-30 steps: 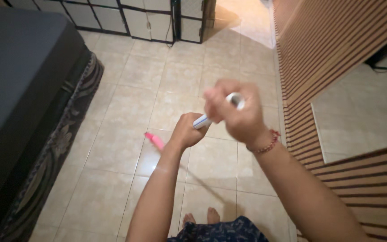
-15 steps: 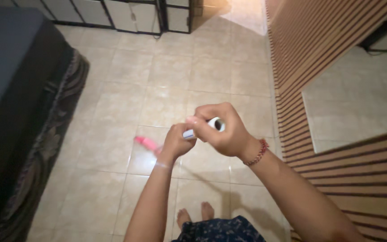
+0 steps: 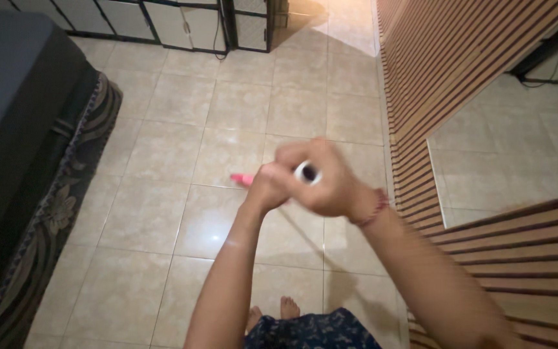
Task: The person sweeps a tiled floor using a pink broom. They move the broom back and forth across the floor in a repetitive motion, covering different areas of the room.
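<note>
The head view showed a room with a floor (image 3: 182, 116) of pale beige tiles, glossy enough to throw back light. A dark bed (image 3: 14, 123) with a patterned skirt ran along the left edge, white cabinet doors (image 3: 163, 22) stood at the far end, and a wall of wooden slats (image 3: 460, 71) with a mirror panel (image 3: 505, 161) set into it filled the right side. The person's bare toes (image 3: 276, 310) showed at the bottom edge above a dark patterned garment.

Both arms were stretched out in front over the floor. The right hand (image 3: 327, 178), with a red bracelet (image 3: 374, 208) at the wrist, was clenched around the top end of a pale, tube-like handle (image 3: 307, 172) whose round end faced the camera. The left hand (image 3: 267, 187) gripped the same handle just below, its fingers closed around it and the two hands touching. A pink part (image 3: 241, 179) stuck out to the left beyond the left hand, low over the tiles; blur made it impossible to tell what it was or whether it touched the floor.

As a judgement, the hands were blurred, suggesting a quick movement, and a fast stroke could let the handle slip through the grip. The shiny tiles looked slippery for bare feet, and the slatted wall and mirror stood near enough on the right that a wide swing might strike them.
</note>
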